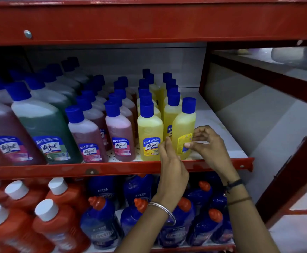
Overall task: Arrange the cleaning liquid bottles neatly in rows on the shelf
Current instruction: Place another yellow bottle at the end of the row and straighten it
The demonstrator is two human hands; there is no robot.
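Yellow cleaning liquid bottles with blue caps stand in two rows [150, 128] running back along the white middle shelf [220, 125]. One more yellow bottle [183, 123] stands at the front right of them, turned so its label faces right. My left hand [169, 161] presses its fingers against that bottle's lower left side. On the bottle's right edge, at the label, my right hand [205, 141] holds it with thumb and fingertips. To the left are rows of pink bottles [119, 128] and larger green [44, 125] and dark red bottles [4, 128].
Bare white shelf lies to the right of the yellow bottles, up to a red upright [295, 161]. A red beam [149, 21] runs overhead. The lower shelf holds orange bottles with white caps [57, 225] and blue bottles with orange caps [101, 221].
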